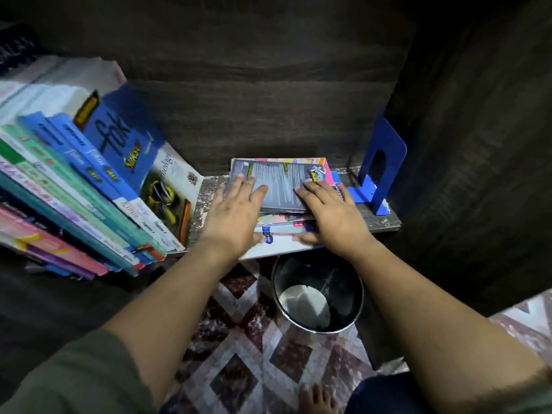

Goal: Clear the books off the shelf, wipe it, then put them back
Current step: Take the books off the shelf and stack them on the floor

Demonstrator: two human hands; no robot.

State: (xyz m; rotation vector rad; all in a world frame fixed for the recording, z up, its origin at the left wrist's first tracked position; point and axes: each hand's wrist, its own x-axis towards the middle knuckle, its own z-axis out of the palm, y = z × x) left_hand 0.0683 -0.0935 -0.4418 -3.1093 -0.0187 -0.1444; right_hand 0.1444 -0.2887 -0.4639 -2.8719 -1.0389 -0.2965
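Two readable words on the leaning books (98, 174) — "Biologi", "Kimia"; my left hand (233, 216) and right hand (331, 213) press flat, fingers spread, on the stack (280, 180).

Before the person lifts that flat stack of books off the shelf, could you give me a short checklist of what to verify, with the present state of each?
1. Both hands on the stack: ok. The left hand and the right hand lie flat on the flat stack of books.
2. Firm grip underneath: cannot tell; the right thumb lies against the front edge.
3. Stack squared up: not ok; the books are offset, the lowest jutting over the shelf edge.
4. Blue bookend clear of the stack: ok, it stands apart on the right.
5. Leaning books stable: cannot tell; they tilt unsupported.
6. Below: not ok; the bin sits open beneath the stack.
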